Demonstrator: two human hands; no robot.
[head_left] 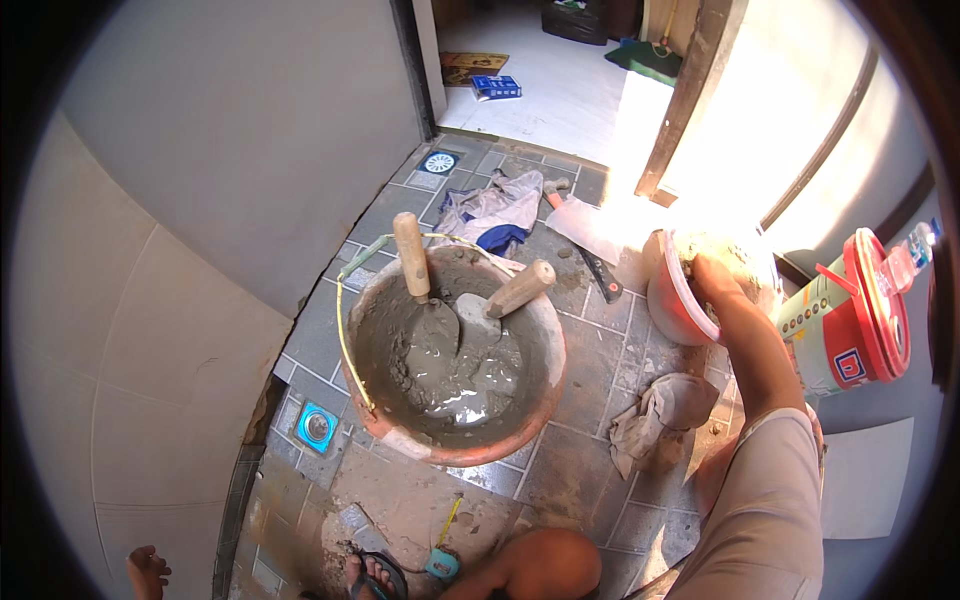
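At the right, my right hand (712, 280) reaches down into a clear plastic bucket (676, 308) that holds tan, sandy powder (735, 262). Its fingers are hidden in the bucket. My left hand (148, 572) is low at the far left, near the wall, its fingers loosely curled and apart with nothing seen in them. Between the hands stands a round orange-rimmed tub (555, 345) of wet grey mortar (465, 375). Two trowels rest in the mortar: one wooden handle (410, 255) stands nearly upright, the other handle (522, 289) leans right.
Behind the tub lie a stained cloth (495, 212) and a handsaw (600, 272). A dirty rag (655, 410) is right of the tub. A tape measure (441, 563) sits by my foot. A red-lidded pail (835, 330) stands far right. Floor drains (316, 427) edge the left wall.
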